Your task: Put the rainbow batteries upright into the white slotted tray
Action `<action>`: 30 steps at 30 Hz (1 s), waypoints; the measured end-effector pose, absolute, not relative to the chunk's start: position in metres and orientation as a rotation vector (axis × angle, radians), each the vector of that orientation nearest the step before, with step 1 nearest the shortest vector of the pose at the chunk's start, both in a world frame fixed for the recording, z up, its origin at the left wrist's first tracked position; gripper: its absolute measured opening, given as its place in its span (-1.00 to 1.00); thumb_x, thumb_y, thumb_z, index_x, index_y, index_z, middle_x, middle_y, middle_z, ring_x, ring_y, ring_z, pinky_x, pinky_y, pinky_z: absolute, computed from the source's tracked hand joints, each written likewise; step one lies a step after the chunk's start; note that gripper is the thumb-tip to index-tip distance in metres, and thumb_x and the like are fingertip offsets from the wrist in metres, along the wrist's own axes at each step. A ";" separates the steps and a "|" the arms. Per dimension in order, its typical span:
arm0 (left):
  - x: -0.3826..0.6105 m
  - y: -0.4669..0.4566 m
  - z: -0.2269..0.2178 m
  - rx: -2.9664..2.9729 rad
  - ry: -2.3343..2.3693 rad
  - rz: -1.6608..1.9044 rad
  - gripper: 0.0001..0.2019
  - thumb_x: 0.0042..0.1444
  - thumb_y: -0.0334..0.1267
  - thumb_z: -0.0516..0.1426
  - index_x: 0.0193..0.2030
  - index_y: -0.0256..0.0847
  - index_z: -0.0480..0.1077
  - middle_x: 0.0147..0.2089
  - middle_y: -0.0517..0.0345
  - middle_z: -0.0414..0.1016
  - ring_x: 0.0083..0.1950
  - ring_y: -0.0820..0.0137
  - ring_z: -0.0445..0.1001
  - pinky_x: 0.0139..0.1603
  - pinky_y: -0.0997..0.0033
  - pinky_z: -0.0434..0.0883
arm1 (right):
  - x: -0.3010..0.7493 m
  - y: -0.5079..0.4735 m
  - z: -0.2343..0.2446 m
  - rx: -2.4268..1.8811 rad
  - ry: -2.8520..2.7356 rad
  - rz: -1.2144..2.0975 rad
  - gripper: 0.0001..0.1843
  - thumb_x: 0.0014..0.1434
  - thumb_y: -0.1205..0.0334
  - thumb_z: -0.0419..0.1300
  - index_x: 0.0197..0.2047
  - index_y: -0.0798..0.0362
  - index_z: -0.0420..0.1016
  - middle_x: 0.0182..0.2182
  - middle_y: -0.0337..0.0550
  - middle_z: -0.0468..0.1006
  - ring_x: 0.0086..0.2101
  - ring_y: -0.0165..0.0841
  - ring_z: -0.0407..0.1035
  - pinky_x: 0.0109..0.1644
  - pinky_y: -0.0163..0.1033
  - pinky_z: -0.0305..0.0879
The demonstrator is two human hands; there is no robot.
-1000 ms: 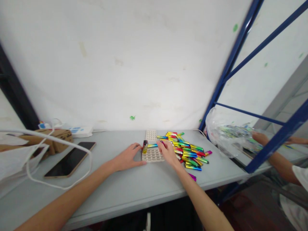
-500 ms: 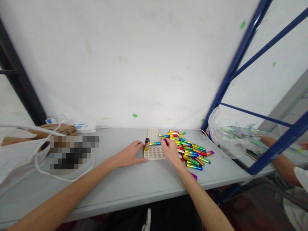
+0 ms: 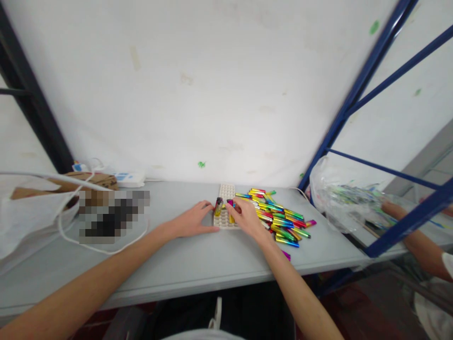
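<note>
A pale tray (image 3: pixel 227 190) with rows of small holes lies on the table, running away from me. A few shiny lighters (image 3: pixel 218 208) stand upright along its left side. My left hand (image 3: pixel 191 220) rests beside them, fingers and thumb spread, with the thumb tip at the tray's near left corner. Between the thumb and fingers of my right hand (image 3: pixel 248 218) is a purple and yellow lighter (image 3: pixel 231 215), upright over the tray; whether its lower end sits in a hole I cannot tell. To the right lies a loose pile of metallic multicoloured lighters (image 3: pixel 283 223).
White cables (image 3: pixel 102 250), cardboard (image 3: pixel 101 180) and a white paper or bag (image 3: pixel 28 226) occupy the left. A blue metal frame (image 3: pixel 334 120) rises at the right, with a clear plastic bag (image 3: pixel 323 198) beside it. Another person's arm (image 3: pixel 417 241) reaches in beyond the frame.
The lighter in my right hand has gone from lying sideways to upright, and that hand has shifted slightly left over the tray. My left hand stays spread beside the tray. The view has shifted slightly.
</note>
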State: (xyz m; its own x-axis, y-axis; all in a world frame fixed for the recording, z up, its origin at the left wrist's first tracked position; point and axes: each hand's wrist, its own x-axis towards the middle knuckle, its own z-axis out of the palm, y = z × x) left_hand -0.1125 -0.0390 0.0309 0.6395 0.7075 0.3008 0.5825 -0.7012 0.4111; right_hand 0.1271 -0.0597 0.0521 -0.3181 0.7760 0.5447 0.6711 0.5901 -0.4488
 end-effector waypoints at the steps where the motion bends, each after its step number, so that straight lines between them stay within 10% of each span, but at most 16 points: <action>1: -0.113 -0.039 0.031 2.586 1.043 0.645 -0.35 0.14 0.28 0.20 0.19 -0.14 0.34 0.19 -0.06 0.36 0.24 0.08 0.37 0.36 0.07 0.29 | 0.127 -0.061 0.053 -1.148 -2.082 0.220 -0.59 0.41 -0.08 0.06 -0.38 0.00 0.36 -0.50 -0.23 0.42 -0.45 -0.32 0.27 -0.31 -0.25 0.11; 30: -0.114 -0.040 0.033 2.591 1.012 0.645 -0.39 0.16 0.25 0.19 0.19 -0.12 0.37 0.20 -0.06 0.38 0.23 0.08 0.39 0.33 0.05 0.32 | 0.118 -0.055 0.041 -1.157 -2.387 -0.126 -0.69 0.49 0.04 -0.03 -0.04 0.06 0.40 -0.14 0.02 0.54 -0.13 -0.20 0.45 -0.03 -0.14 0.33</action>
State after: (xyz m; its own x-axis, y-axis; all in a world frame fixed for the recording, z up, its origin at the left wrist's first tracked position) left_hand -0.1136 -0.0401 0.0332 0.6536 0.6941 0.3017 0.5665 -0.7130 0.4132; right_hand 0.1183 -0.0553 0.0410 -0.5266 0.7154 0.4592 0.7599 0.6383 -0.1231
